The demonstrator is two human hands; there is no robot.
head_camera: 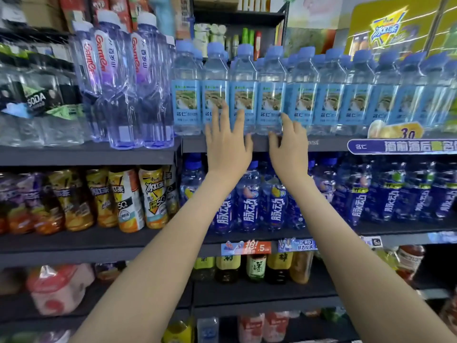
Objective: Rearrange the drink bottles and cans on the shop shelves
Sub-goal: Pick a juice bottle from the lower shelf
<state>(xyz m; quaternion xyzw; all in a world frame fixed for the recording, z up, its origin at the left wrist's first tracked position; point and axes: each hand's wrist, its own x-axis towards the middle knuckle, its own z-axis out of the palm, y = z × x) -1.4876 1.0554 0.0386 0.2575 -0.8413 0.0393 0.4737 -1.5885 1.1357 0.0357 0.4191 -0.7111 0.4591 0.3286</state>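
Note:
A row of clear water bottles with light blue caps and blue labels (299, 100) stands along the front of the upper shelf (321, 143). My left hand (226, 142) is raised with its fingers spread and straight, the fingertips against the labels of two bottles near the row's left end. My right hand (288, 144) is beside it, fingers extended, its fingertips touching the lower part of the neighbouring bottle (270, 95). Neither hand grips anything.
Tall purple-tinted water bottles (128, 82) stand to the left of the row, with soda packs (37, 102) further left. Dark blue drink bottles (277, 196) and yellow iced-tea bottles (153, 196) fill the shelf below. Tea bottles (254, 266) sit lower down.

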